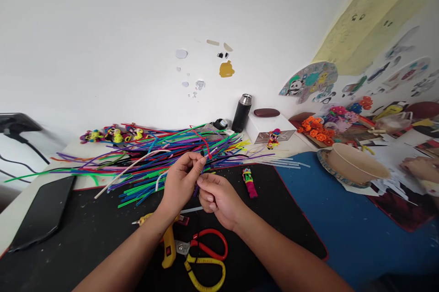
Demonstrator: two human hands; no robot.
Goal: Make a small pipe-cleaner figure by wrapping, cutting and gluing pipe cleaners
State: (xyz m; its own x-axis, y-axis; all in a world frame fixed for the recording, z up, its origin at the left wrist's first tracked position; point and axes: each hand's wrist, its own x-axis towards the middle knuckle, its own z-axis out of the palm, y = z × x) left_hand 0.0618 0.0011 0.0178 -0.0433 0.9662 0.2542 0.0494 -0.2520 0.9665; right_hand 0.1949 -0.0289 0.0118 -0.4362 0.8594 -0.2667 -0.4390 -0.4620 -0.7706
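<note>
My left hand (183,180) is closed in a pinch, and a bent red pipe cleaner (206,143) with a dark bit beside it rises from its fingertips. My right hand (219,198) pinches just below and right of it, its fingers curled. Between the two hands a short purple pipe cleaner (196,190) hangs down; my fingers cover most of the work. Behind them spreads a large pile of coloured pipe cleaners (147,159). Under my wrists lie a yellow glue gun (168,246) and scissors (210,260) with red and yellow handles.
A small pipe-cleaner figure (249,183) lies on the black mat (274,219). Left is a black tablet (43,209). Along the wall stand a black flask (242,114) and a white box (270,123). Right, a bowl (356,161) sits near another person's hand (420,168).
</note>
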